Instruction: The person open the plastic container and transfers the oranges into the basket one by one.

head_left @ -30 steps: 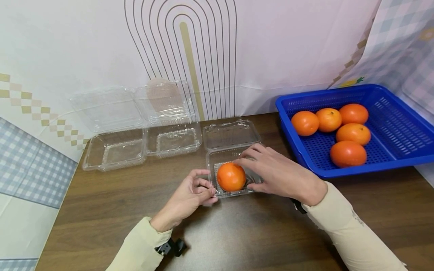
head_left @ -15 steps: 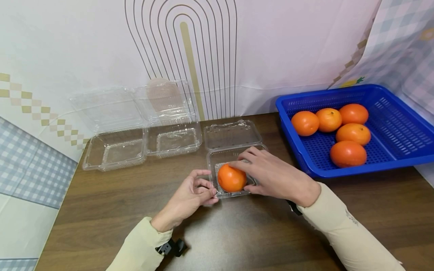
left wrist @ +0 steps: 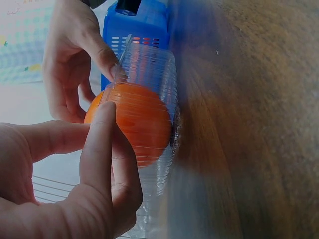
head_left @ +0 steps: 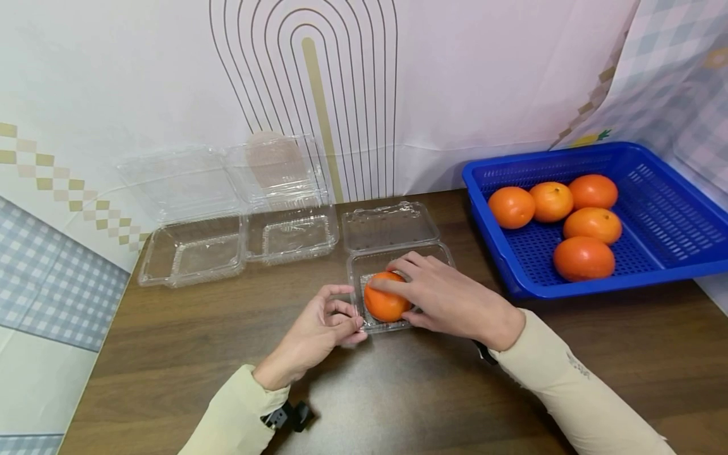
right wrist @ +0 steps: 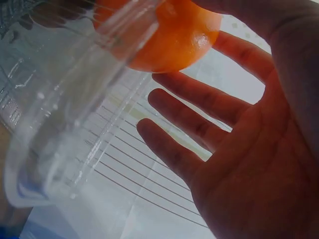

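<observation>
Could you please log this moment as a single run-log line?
left hand: pinches clamshell box rim | right hand: rests on orange in box

Hand: the right hand (right wrist: 239, 149) fills the right side, palm in shadow, fingers (right wrist: 199, 99) spread and straight.
Fruit: an orange (right wrist: 172, 35) at the top.
Box: a clear plastic container (right wrist: 65, 109), blurred, just beside the fingers.

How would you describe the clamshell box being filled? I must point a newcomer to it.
Start at the blue basket of oranges on the brown table; just to its left lie three open clear boxes. The nearest box, between the two hands, is the only one with an orange inside.
</observation>
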`<state>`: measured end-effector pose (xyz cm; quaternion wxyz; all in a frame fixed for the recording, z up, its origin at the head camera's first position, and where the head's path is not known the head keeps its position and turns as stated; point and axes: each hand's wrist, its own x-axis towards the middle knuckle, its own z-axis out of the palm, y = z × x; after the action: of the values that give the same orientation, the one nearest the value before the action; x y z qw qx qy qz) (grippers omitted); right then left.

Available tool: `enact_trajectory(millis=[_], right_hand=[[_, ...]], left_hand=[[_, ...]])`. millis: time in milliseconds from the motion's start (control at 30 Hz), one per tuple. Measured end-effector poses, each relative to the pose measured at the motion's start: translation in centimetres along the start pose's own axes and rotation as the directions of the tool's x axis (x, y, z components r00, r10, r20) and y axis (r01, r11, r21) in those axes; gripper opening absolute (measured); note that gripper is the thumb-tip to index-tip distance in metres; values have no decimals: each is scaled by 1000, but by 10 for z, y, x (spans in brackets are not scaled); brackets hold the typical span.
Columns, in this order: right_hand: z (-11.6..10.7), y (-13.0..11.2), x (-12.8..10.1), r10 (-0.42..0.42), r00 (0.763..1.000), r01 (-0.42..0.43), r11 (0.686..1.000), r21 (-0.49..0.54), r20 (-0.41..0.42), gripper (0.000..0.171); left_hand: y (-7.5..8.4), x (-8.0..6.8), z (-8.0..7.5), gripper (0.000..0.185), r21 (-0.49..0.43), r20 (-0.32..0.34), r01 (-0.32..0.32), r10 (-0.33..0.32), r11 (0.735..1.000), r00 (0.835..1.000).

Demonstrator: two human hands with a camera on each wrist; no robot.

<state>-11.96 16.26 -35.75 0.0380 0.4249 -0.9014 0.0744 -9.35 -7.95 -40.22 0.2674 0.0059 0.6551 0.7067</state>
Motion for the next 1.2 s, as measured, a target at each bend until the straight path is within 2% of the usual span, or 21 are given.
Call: enact_trajectory(millis=[233,533,900,1200], right_hand=[[2,0,1,0,1000,0,1000,0,-23,67],[6,1,3,53,998,-53,998,-37,-25,71],[15,2,6,32,998,-35,998,-51,-56,70],[22,3,7,40,999,-42,997,-64,-33,77]], left_hand=[[0,0,0,60,-3,-1,-7,7,1000,1000],[0,-1,1,61,-10,-6,-1,1,1000,1000],[1,-2,0,61,-10,-2,-1,1,1000,1000],[0,-1,2,60,-11,-13,-4,4,1000,1000]])
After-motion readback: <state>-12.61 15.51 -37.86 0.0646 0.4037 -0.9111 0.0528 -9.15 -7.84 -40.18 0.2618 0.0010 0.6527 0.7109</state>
